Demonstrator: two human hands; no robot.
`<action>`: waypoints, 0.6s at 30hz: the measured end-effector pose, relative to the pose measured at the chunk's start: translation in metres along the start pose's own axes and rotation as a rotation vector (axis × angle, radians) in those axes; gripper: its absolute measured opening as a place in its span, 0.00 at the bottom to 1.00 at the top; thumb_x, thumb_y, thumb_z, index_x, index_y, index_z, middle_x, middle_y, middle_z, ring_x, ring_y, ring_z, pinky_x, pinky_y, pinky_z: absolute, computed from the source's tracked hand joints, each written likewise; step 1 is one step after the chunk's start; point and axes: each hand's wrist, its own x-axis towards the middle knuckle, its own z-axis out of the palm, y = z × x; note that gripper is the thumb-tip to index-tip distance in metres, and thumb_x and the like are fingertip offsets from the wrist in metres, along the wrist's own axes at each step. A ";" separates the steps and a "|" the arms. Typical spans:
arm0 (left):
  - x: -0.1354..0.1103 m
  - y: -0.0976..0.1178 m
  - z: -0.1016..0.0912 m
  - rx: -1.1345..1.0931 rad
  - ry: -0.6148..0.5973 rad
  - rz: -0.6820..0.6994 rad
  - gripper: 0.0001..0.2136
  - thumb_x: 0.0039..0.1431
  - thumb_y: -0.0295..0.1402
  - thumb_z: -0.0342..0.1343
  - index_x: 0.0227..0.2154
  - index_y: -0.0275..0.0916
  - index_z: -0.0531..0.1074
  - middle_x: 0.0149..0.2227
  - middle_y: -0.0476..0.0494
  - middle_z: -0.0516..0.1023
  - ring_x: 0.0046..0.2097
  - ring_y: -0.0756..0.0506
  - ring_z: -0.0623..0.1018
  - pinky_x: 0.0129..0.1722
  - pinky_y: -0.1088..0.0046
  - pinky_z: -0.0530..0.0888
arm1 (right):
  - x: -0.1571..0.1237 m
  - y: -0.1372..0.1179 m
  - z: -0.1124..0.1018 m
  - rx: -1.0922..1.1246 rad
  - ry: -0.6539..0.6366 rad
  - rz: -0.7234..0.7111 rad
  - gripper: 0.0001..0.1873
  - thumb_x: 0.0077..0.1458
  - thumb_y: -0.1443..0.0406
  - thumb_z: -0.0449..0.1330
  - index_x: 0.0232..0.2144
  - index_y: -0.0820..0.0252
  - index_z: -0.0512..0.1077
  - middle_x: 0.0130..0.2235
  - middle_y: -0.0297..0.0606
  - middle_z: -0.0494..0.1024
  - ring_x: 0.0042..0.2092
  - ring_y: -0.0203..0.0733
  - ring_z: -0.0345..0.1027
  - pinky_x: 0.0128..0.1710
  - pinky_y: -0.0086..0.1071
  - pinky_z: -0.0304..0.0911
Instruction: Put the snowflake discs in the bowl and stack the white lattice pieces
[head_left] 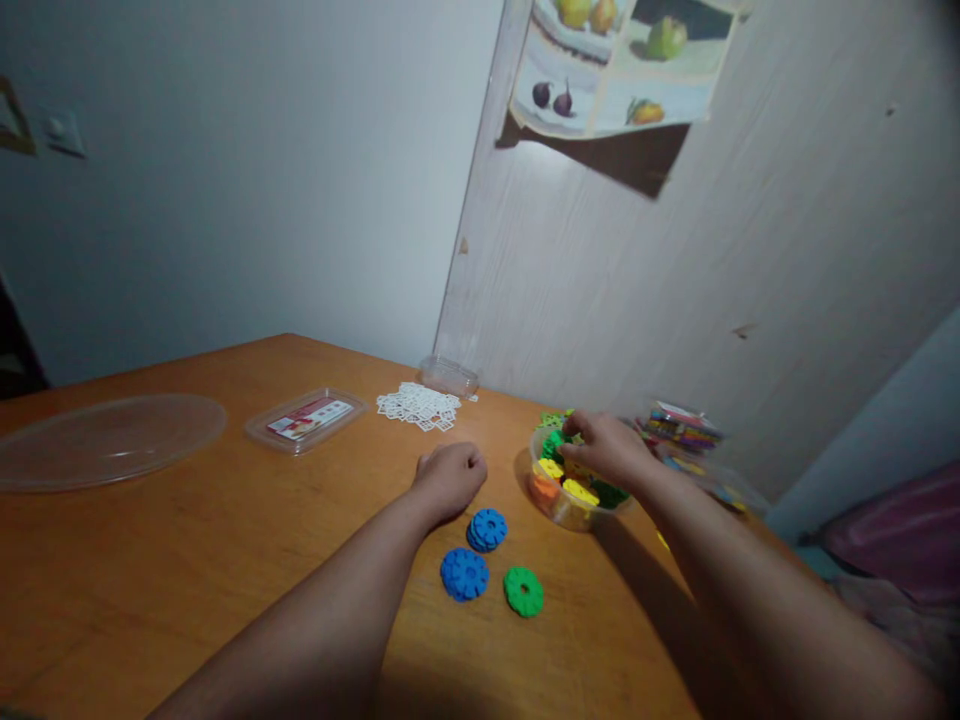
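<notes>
My left hand [452,478] rests on the table as a loose fist, with no object visible in it. Just in front of it lies a small stack of blue notched discs [489,528]; a second blue stack [466,575] is nearer to me, beside a green notched disc [523,592]. My right hand [606,445] reaches over a clear round tub [568,515] of yellow, orange and green discs. Its thumb and fingers are apart near the green discs [553,443] at the tub's left side; whether they touch is hard to see.
Behind stand a pile of white square pieces [418,405] and a clear container [448,376]. A labelled clear lid [307,418] and large round lid [112,440] lie left. Right of the tub are a colourful box [682,425] and another clear container [720,480], partly hidden by my arm.
</notes>
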 end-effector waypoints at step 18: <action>0.001 -0.004 0.003 0.057 0.034 0.034 0.10 0.58 0.37 0.50 0.30 0.43 0.75 0.35 0.50 0.81 0.37 0.45 0.76 0.35 0.72 0.64 | -0.148 -0.063 0.005 0.565 -0.247 -0.273 0.08 0.55 0.59 0.61 0.35 0.56 0.71 0.36 0.35 0.73 0.35 0.38 0.66 0.31 0.29 0.56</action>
